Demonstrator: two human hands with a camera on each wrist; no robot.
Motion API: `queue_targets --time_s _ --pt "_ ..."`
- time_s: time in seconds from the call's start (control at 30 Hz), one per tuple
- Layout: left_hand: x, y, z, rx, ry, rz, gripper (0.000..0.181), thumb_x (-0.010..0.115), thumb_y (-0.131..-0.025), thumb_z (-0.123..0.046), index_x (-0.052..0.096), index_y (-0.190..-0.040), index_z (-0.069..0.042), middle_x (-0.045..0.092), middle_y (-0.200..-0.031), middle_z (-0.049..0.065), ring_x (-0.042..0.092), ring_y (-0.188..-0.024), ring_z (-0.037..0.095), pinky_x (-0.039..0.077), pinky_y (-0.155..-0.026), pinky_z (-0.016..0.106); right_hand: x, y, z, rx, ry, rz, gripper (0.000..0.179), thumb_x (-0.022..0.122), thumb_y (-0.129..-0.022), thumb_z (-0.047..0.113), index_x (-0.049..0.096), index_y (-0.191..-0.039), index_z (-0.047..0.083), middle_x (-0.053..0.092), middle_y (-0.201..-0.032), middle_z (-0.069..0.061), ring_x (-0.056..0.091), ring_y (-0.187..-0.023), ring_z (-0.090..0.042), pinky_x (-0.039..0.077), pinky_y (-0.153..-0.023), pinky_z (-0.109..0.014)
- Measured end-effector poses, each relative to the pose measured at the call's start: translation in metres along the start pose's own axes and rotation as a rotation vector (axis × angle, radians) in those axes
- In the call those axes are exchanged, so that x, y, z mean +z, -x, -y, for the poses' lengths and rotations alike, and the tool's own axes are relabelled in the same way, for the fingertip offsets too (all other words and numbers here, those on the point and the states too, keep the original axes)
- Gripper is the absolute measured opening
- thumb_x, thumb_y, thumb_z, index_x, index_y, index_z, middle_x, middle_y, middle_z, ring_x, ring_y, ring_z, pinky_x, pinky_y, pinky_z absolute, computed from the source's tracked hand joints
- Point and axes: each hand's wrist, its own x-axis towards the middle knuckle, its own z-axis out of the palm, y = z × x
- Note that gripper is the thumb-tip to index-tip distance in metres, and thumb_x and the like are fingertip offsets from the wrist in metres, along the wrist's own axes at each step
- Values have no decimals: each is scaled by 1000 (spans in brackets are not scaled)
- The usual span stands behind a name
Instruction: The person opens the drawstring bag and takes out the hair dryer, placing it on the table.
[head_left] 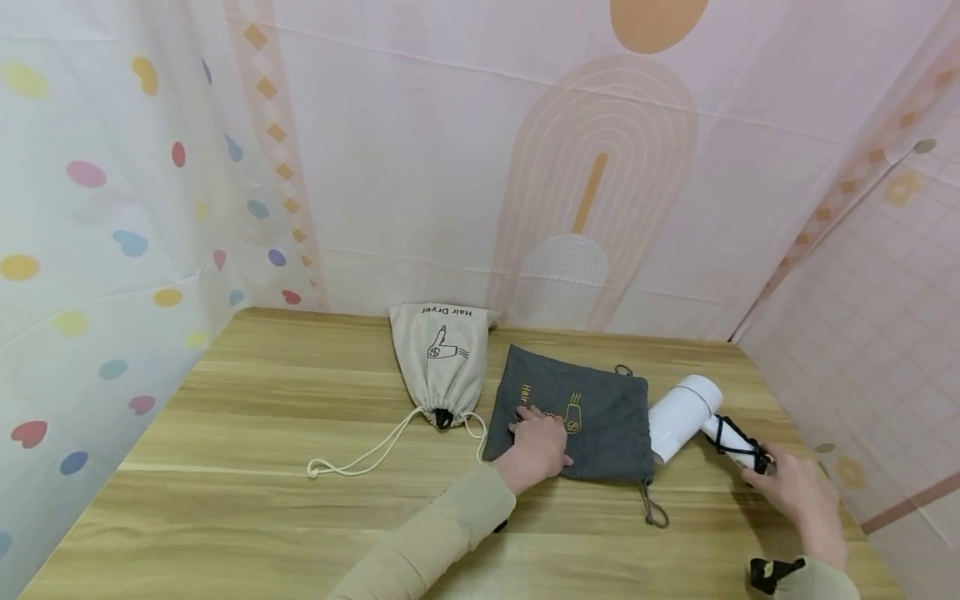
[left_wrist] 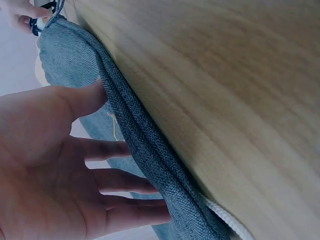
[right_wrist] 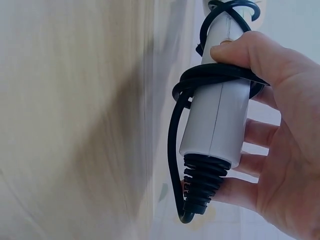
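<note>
My right hand (head_left: 798,492) grips the handle of a white hair dryer (head_left: 688,408) on the right of the table. Black cord (right_wrist: 215,75) is wound around that handle, and the thumb lies over it in the right wrist view. The dryer's barrel lies at the mouth of a dark grey drawstring bag (head_left: 600,442), its front end partly hidden there. On the bag's printed face rests my left hand (head_left: 538,442), fingers spread and fairly straight. In the left wrist view, the fingertips touch the grey cloth (left_wrist: 135,125) near its edge.
A beige drawstring bag (head_left: 442,367) marked "Hair Dryer" lies at the back, its white cord (head_left: 360,468) trailing left over the wooden table (head_left: 247,433). Loops of the grey bag's cord (head_left: 654,510) stick out at its mouth. Patterned curtains (head_left: 405,167) stand behind and beside.
</note>
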Motion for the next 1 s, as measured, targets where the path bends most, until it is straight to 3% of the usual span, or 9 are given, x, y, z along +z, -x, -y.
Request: queue_targets --time_s 0.13,0.23,0.5,1.0 --pt "1 0 1 11 -1 -9 67 60 -85 -53 50 -138 -12 46 -143 21 44 -132 42 53 -89 47 -3 0 -1 35 3 7 71 58 -87 43 42 -130 -11 52 -119 -40 55 -97 -57 48 -59 -49" --pt "2 -2 4 31 5 -2 68 60 -86 -52 48 -139 -13 44 -144 22 42 -133 42 52 -91 48 -5 -1 0 70 -5 11 72 56 -88 46 40 -131 -9 48 -123 -41 51 -100 -60 47 -58 -52" --pt "2 -6 13 75 76 31 68 61 -86 -48 43 -143 -15 37 -149 21 33 -138 42 45 -100 52 -7 0 -1 134 -34 12 72 55 -88 47 40 -132 -7 49 -118 -43 55 -93 -57 46 -56 -49" --pt "1 -6 12 84 69 28 65 62 -87 -44 43 -143 -16 36 -150 21 32 -139 42 43 -102 53 -9 3 -2 282 -88 -20 71 49 -91 47 33 -135 -5 49 -112 -44 55 -89 -56 44 -56 -48"
